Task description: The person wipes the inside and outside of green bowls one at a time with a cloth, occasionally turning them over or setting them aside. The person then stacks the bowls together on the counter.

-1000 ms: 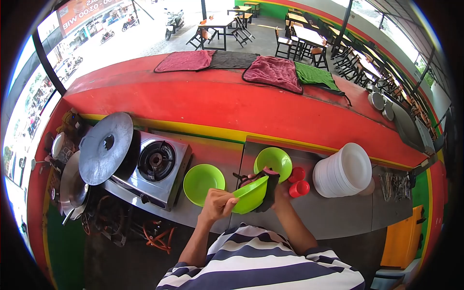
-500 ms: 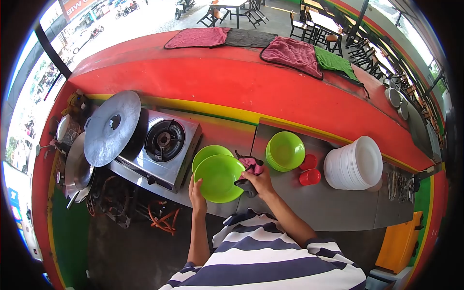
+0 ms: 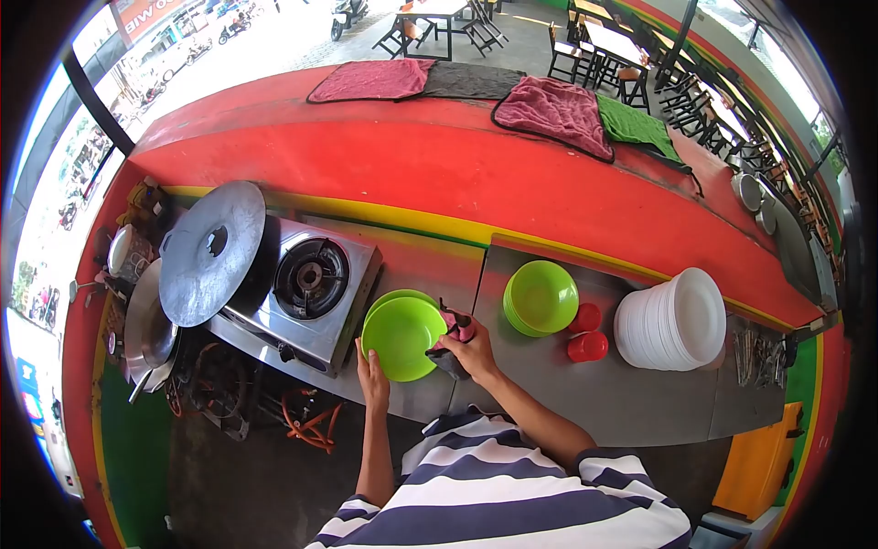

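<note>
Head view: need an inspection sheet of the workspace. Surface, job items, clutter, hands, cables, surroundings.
Surface: metal counter, a seam running between the two groups of green bowls.
Job items: green bowl overlapping a second bowl, nested or not unclear; pink and black cloth at its right rim.
Clutter: green bowl stack, two red cups, white stack, stove.
Hands: left hand at the green bowl's left edge, grip unclear; right hand holds the cloth.
Cables: electric, nothing seen; orange hose below the counter, ends unclear.
Surroundings: red ledge with towels laid on top; tables beyond.
</note>
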Demonstrator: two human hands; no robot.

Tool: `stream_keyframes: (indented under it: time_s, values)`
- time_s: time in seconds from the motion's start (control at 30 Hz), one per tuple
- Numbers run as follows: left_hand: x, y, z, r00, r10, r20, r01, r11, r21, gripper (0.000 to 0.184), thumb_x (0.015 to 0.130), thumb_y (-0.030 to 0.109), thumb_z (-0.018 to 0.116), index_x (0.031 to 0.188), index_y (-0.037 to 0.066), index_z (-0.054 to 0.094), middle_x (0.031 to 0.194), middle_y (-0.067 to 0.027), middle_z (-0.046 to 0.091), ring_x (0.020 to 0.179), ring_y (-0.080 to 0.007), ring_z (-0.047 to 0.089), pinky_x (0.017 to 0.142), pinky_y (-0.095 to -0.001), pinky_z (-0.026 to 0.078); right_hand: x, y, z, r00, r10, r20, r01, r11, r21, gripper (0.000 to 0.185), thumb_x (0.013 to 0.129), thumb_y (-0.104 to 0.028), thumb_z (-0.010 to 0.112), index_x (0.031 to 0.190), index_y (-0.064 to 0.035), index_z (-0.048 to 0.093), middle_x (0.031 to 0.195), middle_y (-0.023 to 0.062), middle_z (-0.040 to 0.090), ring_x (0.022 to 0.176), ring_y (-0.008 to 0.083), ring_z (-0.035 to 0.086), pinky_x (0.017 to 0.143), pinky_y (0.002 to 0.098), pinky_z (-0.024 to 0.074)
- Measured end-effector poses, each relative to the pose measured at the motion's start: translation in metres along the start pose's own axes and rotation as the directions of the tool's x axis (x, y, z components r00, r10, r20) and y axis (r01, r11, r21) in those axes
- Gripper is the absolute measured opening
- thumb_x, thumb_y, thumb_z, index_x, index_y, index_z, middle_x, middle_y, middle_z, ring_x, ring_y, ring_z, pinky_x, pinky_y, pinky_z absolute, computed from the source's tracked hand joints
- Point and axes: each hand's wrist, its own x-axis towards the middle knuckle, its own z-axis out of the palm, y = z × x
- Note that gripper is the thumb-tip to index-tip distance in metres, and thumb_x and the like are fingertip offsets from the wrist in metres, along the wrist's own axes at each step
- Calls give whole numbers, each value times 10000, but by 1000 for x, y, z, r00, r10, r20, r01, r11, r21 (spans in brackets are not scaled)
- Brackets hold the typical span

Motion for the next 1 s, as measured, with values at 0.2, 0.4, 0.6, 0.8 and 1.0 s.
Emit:
stream_keyframes:
  time_s: [0.2,0.4,0.6,0.8,1.0]
  values:
    - [-1,18,4,997,-5,76,9,999,-41,573,1070,239,493,1540,-39,319,1493,-174,474,1307,-225,505,1092,-335,376,-8,11,-27,996,85,-24,-80,987,141,314,818,0,727,1127,-11,677,965,34,698,871,119,657,824,304,534]
    - [-1,48,22,908,346,-236,-203,856,476,590,1047,219,539,1520,-63,327,1552,-255,396,1475,-344,340,1179,-393,285,-27,12,-71,963,179,-202,-144,974,175,206,820,-65,801,1001,-49,703,870,-7,688,808,107,640,760,287,508]
    - [2,106,73,899,427,-95,-404,894,192,503,1056,190,509,1496,-32,406,1551,-217,420,1447,-320,397,1172,-399,301,-31,20,-114,867,101,-489,42,961,272,265,830,-92,808,1056,-73,670,986,-4,666,882,105,619,819,279,488]
    - [-16,106,155,918,292,269,-281,956,-79,493,1072,195,473,1516,-1,392,1551,-197,425,1447,-283,394,1171,-385,304,-35,27,-149,741,-16,-671,142,981,134,280,879,-103,754,1135,-65,645,1092,19,654,1011,131,610,903,303,470]
    - [-24,48,237,858,174,483,-106,980,-165,682,1040,308,570,1548,-39,277,1577,-258,344,1467,-328,347,1178,-378,295,-39,20,-163,684,-159,-712,201,979,-25,489,896,-59,719,1353,-21,548,1220,51,616,1089,146,595,957,294,473]
